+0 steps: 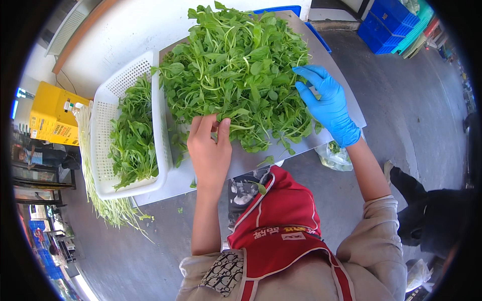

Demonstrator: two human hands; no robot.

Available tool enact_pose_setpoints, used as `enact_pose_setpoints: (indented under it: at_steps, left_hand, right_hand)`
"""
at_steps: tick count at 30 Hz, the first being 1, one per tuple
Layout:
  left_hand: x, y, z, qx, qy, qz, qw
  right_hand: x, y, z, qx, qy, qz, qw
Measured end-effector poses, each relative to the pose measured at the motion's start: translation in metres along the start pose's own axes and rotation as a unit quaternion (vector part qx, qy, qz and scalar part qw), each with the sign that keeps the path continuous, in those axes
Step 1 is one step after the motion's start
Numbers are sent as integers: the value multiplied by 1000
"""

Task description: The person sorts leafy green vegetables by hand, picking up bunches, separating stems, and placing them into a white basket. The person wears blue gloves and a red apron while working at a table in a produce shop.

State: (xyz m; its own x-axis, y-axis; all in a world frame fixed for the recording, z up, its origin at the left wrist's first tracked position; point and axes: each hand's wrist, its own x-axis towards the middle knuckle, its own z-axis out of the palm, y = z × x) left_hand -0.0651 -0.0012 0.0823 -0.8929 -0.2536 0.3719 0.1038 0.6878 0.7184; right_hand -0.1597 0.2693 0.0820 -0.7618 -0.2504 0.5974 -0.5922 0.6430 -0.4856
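Note:
A large heap of leafy greens (241,75) with pale stems covers much of a metal tabletop (177,182). My left hand (209,146), bare, is at the heap's near edge. Its thumb and fingers are curled among the leaves beside a stem, and hidden fingertips leave its grip unclear. On the heap's right side is my right hand (325,99) in a blue glove, thumb and fingers apart, fingertips by the outer leaves. Left of the heap, a white perforated plastic basket (162,124) contains more greens (135,143).
Long pale-stemmed vegetables (88,161) hang past the basket's left side, near a yellow box (56,114). A plastic bag of greens (335,158) lies below the table's right edge. Blue crates (388,26) stand far right. A person in dark clothes (437,218) is at my right.

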Motion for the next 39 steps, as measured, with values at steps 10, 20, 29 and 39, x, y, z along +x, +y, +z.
enact_pose_setpoints:
  at_steps: [10,20,29,39]
  left_hand:
    - [40,-25,-16,-209,70,-115,969]
    - [36,-42,-14,69,123,-70,988]
    - [14,19,-10,-318,22,-23,948]
    - [17,43,12,-533,-145,-76,830]
  right_hand:
    - [43,-43,13,47,26,-33,998]
    - [105,-46,42,-94,-106,-124,982]
    - [112,-65,2,219,-8,104,970]
    - [106,-100,-1,254,34,114,960]
